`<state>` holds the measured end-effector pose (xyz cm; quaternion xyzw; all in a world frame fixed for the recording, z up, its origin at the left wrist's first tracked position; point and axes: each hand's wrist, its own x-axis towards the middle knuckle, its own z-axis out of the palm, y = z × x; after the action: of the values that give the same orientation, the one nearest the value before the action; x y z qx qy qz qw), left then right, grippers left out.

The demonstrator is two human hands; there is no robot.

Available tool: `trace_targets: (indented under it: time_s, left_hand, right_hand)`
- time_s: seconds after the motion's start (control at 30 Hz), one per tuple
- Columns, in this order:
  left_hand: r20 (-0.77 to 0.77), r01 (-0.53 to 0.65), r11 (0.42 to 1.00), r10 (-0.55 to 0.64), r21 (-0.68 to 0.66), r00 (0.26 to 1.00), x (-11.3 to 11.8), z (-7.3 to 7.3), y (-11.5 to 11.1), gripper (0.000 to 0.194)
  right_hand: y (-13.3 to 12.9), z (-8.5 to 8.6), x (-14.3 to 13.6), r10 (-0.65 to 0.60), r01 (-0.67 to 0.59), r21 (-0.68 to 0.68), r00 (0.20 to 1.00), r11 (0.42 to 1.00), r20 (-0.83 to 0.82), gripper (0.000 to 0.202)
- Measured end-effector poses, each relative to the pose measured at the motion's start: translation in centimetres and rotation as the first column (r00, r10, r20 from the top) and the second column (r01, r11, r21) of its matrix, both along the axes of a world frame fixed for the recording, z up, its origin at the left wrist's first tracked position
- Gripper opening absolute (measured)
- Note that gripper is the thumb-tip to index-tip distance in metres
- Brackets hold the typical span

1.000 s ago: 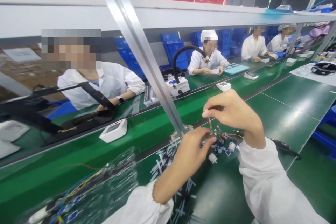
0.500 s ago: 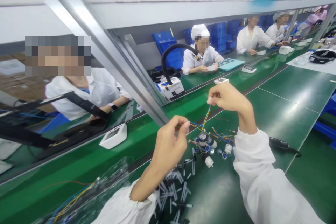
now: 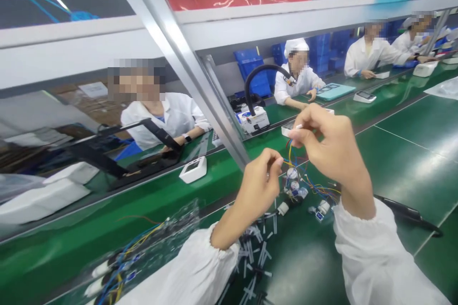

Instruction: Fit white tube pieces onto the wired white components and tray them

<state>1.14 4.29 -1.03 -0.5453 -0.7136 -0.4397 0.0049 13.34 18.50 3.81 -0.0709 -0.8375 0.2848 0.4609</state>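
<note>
My right hand point(image 3: 327, 145) pinches the upper end of thin coloured wires point(image 3: 290, 150), with a small white connector at its fingertips. Just left of it and slightly lower, my left hand point(image 3: 255, 188) is closed in a pinch on the same wires. These wires lead down to a cluster of small round parts point(image 3: 293, 185) with white and black bodies on the green work surface. Another white cylindrical part point(image 3: 324, 207), with a small blue piece beside it, lies to the right. Below my left wrist many short clear and black tube pieces point(image 3: 255, 252) are scattered.
A black pen-shaped tool with a cable point(image 3: 400, 207) lies beyond my right sleeve. Clear plastic with wired parts point(image 3: 125, 267) lies at lower left. White display devices point(image 3: 193, 169) sit on the green belt point(image 3: 150, 195). A metal post point(image 3: 179, 47) slants ahead; co-workers sit across.
The view has swung left, so things appear further right. My hands have come closer together, and the wires between them hang shorter and more bent.
</note>
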Motion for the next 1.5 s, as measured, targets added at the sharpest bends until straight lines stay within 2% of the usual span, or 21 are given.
trace_targets:
  time_s: [0.1, 0.23, 0.37, 0.43, 0.5, 0.6, 0.7, 0.93, 1.03, 1.17, 1.37, 1.5]
  left_hand:
    - [-0.032, 0.007, 1.0, -0.007, 0.006, 0.999, 0.2, -0.2, 0.1, 0.016]
    - [0.011, 0.038, 0.999, -0.038, -0.009, 0.999, 0.1, -0.8, 0.2, 0.016]
    - [0.087, 0.058, 0.998, -0.058, 0.012, 0.995, 0.2, -1.3, 0.1, 0.017]
    - [0.17, 0.095, 0.995, -0.099, 0.031, 0.981, 0.3, -1.6, 0.2, 0.016]
    - [0.247, 0.121, 0.992, -0.126, 0.037, 0.961, 0.3, -1.9, 0.2, 0.016]
    - [0.355, 0.141, 0.989, -0.146, 0.039, 0.924, 0.5, -2.4, 0.3, 0.013]
    - [0.478, 0.22, 0.973, -0.224, 0.066, 0.849, 0.7, -2.9, 0.4, 0.012]
    - [0.609, 0.352, 0.932, -0.328, 0.085, 0.723, 0.5, -4.2, 0.5, 0.007]
    - [0.63, 0.344, 0.933, -0.333, 0.111, 0.701, 0.0, -4.6, 0.4, 0.009]
    - [0.645, 0.351, 0.924, -0.362, 0.153, 0.673, -0.3, -4.7, 0.0, 0.013]
    - [0.673, 0.344, 0.925, -0.356, 0.159, 0.648, 0.8, -3.9, -0.5, 0.016]
    - [0.674, 0.341, 0.932, -0.33, 0.122, 0.661, 0.8, -3.5, -0.9, 0.038]
  right_hand:
    - [0.1, -0.2, -0.8, 0.035, -0.043, 0.044, 0.985, 0.998, 0.167, 0.023]
    - [-0.4, -0.2, -1.2, 0.158, -0.158, 0.005, 0.987, 0.987, 0.043, 0.018]
    - [-0.9, -0.2, -1.0, 0.171, -0.17, -0.019, 0.984, 0.985, 0.046, 0.019]
    - [-1.0, -0.2, -1.0, 0.186, -0.187, -0.035, 0.982, 0.982, -0.025, 0.017]
    - [-0.9, -0.2, -1.0, 0.171, -0.174, -0.051, 0.983, 0.983, -0.066, 0.015]
    - [-1.1, -0.1, -0.9, 0.163, -0.163, -0.045, 0.987, 0.986, 0.011, 0.015]
    - [-1.5, -0.1, -0.7, 0.183, -0.18, -0.058, 0.982, 0.982, 0.041, 0.015]
    - [0.0, -0.4, -1.0, 0.116, -0.099, -0.098, 0.974, 0.99, 0.192, 0.017]
    - [0.7, -0.5, -0.6, 0.102, -0.079, -0.113, 0.97, 0.99, 0.219, 0.02]
    - [0.8, -0.5, -0.1, 0.076, -0.056, -0.099, 0.975, 0.993, 0.209, 0.023]
    - [0.4, -0.9, -1.6, 0.069, -0.059, -0.049, 0.973, 0.997, 0.221, 0.023]
    - [0.2, -0.9, -2.1, 0.065, -0.054, -0.053, 0.971, 0.997, 0.229, 0.024]
